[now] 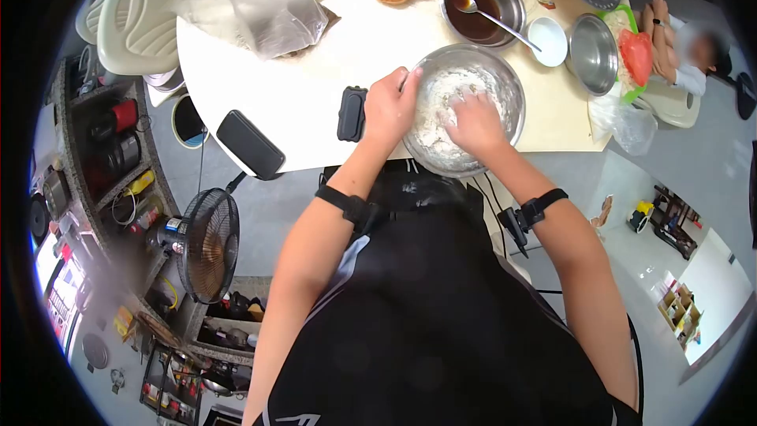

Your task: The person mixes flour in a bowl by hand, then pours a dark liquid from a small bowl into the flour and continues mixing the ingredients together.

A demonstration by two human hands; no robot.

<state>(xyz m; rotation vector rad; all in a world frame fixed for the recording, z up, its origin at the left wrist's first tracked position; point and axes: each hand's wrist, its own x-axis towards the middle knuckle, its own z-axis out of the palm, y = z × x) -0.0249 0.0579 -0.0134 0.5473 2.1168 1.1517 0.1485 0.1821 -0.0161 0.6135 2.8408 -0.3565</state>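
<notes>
**Item: flour worked by hand in a steel bowl**

- Left hand point(388, 110): grip clamped on the rim of the mixing bowl point(505, 71) at 9 o'clock, thumb over the edge.
- Right hand point(477, 122): inside the bowl, from centre toward 5 o'clock, fingers sunk in the flour point(441, 87). Whether they are clenched or spread cannot be told, as the flour covers them.
- Flour: white and loose-looking, heaped from 9 to 12 o'clock and smeared up the wall.
- Bowl: on the table point(315, 71), at its near edge in front of the person.
- Around the bowl: black case point(352, 113) at 9 o'clock, touching the left hand or just beside it; phone point(250, 143) at 8 o'clock, overhanging the table edge; sauce bowl point(481, 8) with spoon at 12 o'clock; white dish point(548, 41) at 1 o'clock; steel lid point(593, 54) at 2 o'clock.

**Handling note (judgement):** the bowl sits close to the edge, so the rim hold should stay firm and press downward, not toward the body. Drawing the dry heap from 10 o'clock into the centre would likely mix it more evenly.
</notes>
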